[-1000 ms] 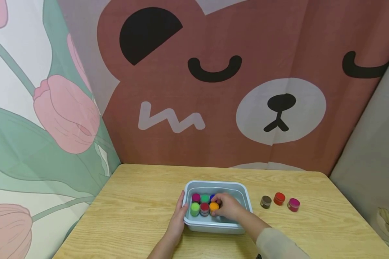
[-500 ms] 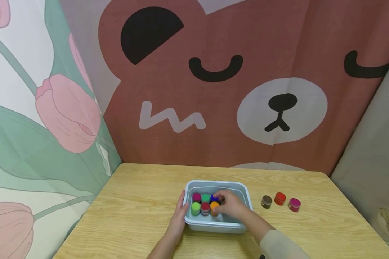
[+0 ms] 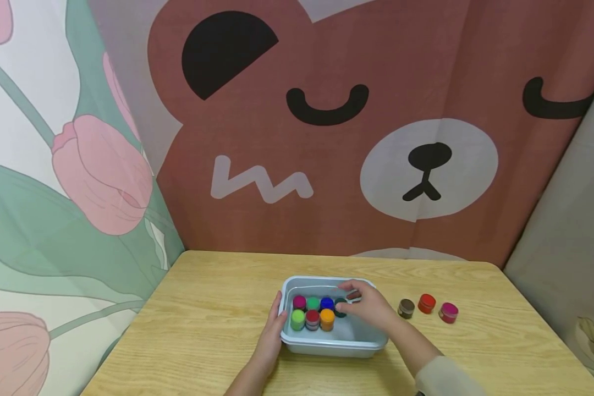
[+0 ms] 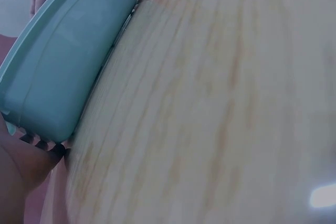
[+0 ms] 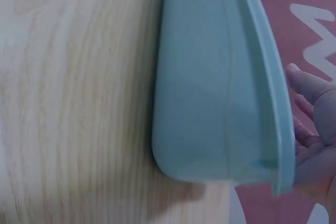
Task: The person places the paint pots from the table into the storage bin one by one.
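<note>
One tray (image 3: 333, 348) | left hand (image 3: 270, 336) against side | right hand (image 3: 370, 307) above, spread

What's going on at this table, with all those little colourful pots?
A person is handling small pots in a pale blue tub. Their left hand holds its left end, while their right hand is over the dark pot; I can't tell whether it touches it. Seven pots are in the tub, four behind and three in front. A brown pot, a bright red pot and a pink pot stand outside on the right.
</note>
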Action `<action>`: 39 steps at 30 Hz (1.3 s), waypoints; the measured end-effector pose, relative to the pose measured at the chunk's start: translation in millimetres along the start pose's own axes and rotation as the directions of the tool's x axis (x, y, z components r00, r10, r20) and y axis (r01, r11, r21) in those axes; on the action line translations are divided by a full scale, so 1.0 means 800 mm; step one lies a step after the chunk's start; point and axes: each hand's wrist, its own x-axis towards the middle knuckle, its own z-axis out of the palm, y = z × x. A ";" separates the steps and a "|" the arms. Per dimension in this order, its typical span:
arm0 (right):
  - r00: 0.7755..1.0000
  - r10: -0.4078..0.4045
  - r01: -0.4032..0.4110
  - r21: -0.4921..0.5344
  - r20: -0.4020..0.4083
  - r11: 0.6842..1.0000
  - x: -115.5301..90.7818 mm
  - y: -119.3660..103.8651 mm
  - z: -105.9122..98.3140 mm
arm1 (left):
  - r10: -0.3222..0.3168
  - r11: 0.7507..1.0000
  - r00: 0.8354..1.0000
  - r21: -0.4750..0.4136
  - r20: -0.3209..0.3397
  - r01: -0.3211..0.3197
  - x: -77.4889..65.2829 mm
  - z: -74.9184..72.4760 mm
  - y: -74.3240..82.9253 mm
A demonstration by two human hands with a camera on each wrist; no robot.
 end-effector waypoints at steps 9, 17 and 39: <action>0.997 0.043 -0.044 -0.012 -0.070 0.999 -0.009 0.012 -0.034 | -0.002 1.000 1.000 0.000 -0.004 0.002 0.001 0.000 -0.002; 0.988 0.052 -0.054 -0.006 -0.148 0.999 -0.017 0.035 -0.057 | -0.005 1.000 1.000 -0.004 0.003 0.005 0.000 0.000 0.000; 0.963 0.147 -0.149 0.005 -0.226 0.989 -0.043 0.118 -0.082 | -0.020 1.000 1.000 -0.005 0.014 0.020 0.002 0.000 0.000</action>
